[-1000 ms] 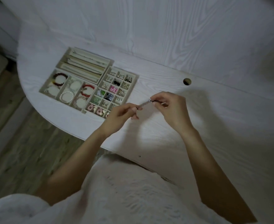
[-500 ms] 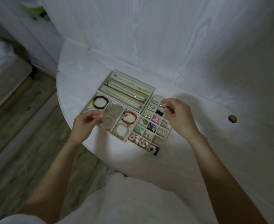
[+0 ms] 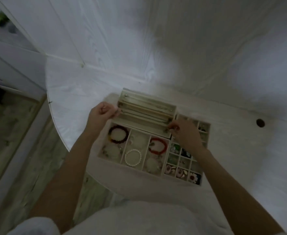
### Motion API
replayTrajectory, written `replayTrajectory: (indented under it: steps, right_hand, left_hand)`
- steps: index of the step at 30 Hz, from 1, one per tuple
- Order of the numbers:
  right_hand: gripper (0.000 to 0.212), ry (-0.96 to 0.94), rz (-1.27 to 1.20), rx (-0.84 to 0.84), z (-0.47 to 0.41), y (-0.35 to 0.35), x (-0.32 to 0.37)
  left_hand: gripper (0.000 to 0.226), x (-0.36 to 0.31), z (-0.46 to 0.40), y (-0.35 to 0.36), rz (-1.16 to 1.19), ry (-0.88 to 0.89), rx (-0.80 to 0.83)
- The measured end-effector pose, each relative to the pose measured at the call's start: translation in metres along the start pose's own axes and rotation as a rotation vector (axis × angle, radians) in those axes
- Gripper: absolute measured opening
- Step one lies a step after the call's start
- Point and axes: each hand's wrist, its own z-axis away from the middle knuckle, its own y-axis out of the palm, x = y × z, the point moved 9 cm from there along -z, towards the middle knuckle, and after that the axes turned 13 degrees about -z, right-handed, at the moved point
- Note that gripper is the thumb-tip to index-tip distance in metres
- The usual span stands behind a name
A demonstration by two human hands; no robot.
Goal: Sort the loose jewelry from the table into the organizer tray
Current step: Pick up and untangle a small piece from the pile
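1. My left hand (image 3: 102, 112) is at the left end of the long slots of the organizer tray (image 3: 158, 173), fingers curled, pinching one end of a thin chain (image 3: 144, 117).
2. My right hand (image 3: 184, 133) pinches the other end at the right end of the slots.
3. The chain lies stretched along a long slot.
4. The tray sits on the white tabletop (image 3: 81, 92); a red bracelet (image 3: 158, 145) and a white bead bracelet (image 3: 133, 157) lie in its square compartments.

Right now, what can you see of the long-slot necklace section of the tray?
The necklace section is a beige, fabric-looking rectangle with long parallel slots, at the far left of the organizer tray, above the bracelet compartments. Thin chains lie lengthwise in the slots. The left hand is at its left end and the right hand at its near right corner, each pinching an end of one chain.
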Motion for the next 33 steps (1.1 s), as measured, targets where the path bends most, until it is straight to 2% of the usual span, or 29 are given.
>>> replayTrajectory:
  steps: [4,6,9,12,16,20,22,25,30,33]
  right_hand:
    - [0.009,0.119,-0.012,-0.103,0.008,0.0,-0.018]
    - [0.008,0.125,-0.002,-0.105,0.009,0.004,-0.02]
    - [0.007,0.078,0.052,-0.158,0.009,0.005,-0.016]
    - [0.01,0.094,0.069,-0.202,0.008,0.006,-0.017]
    - [0.008,0.111,0.055,-0.193,0.004,0.012,-0.016]
    - [0.01,0.124,0.063,-0.162,0.0,0.015,-0.017]
    - [0.011,0.12,0.1,-0.146,-0.002,0.015,-0.017]
    - [0.009,0.062,0.139,-0.13,-0.003,0.018,-0.011]
    - [0.01,-0.061,0.19,-0.156,0.001,0.023,0.0]
    - [0.011,-0.09,0.23,-0.147,0.003,0.025,0.002]
  left_hand:
    - [0.021,-0.008,-0.014,-0.002,-0.573,0.267,0.046]
    - [0.022,-0.009,-0.017,0.0,-0.73,0.375,0.075]
    - [0.012,-0.017,-0.014,0.012,-0.961,0.604,0.106]
    - [0.011,-0.023,-0.014,0.024,-0.99,0.692,0.126]
    - [0.008,-0.023,-0.016,0.036,-0.982,0.717,0.188]
    - [0.031,-0.018,-0.017,0.036,-0.998,0.713,0.275]
    - [0.034,-0.013,-0.016,0.037,-1.094,0.759,0.307]
    - [0.034,-0.006,-0.016,0.034,-1.225,0.793,0.28]
    - [0.033,-0.002,-0.018,0.034,-1.275,0.765,0.238]
    - [0.013,-0.005,-0.017,0.04,-1.341,0.819,0.189]
